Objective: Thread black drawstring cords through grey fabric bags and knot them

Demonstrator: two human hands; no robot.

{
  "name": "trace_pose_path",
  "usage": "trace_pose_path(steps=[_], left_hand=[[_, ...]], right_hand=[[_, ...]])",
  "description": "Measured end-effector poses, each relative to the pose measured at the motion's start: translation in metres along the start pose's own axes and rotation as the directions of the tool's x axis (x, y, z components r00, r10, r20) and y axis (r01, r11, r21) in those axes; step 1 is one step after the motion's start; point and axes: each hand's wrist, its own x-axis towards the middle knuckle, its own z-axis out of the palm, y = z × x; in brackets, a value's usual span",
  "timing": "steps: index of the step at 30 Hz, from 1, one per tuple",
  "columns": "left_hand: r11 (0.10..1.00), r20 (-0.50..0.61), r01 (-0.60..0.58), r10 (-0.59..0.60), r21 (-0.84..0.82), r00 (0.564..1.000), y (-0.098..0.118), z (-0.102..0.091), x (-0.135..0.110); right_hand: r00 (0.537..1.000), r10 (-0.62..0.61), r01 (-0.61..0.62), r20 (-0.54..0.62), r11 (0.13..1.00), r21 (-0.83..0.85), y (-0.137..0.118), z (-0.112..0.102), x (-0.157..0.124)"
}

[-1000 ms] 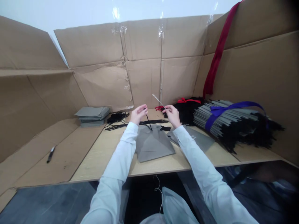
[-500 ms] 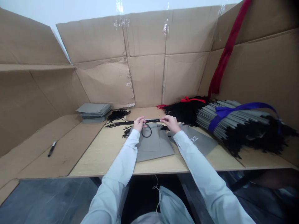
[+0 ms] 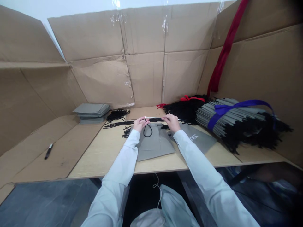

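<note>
At centre, the left hand pinches black cord looping beside it; the right hand, a thin rod.

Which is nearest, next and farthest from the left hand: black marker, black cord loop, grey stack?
1. Black cord loop: right by the left hand.
2. Grey stack: left, at the back.
3. Black marker: far left, nearer the front.

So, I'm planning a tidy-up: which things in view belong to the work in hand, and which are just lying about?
Belonging:
thin rod in the right hand
black cord looped at the left hand
flat grey piece below them
probably the grey stack, loose cords and tied bundle

Apparently lying about:
pen
hanging red strip
</note>
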Motion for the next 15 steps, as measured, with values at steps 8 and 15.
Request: trace_pose_path(steps=[8, 15], left_hand=[[0.998, -0.013, -0.04, 0.041, 0.047, 0.999, -0.0019, -0.0014, 0.0014], [1.0, -0.091, -0.013, 0.015, 0.016, 0.996, 0.0001, -0.0035, 0.0007]], right_hand=[[0.998, 0.003, 0.004, 0.062, 0.995, -0.098, -0.002, -0.0014, -0.0014], [0.997, -0.026, 0.033, 0.068, 0.994, -0.104, -0.0045, -0.0013, -0.0021]])
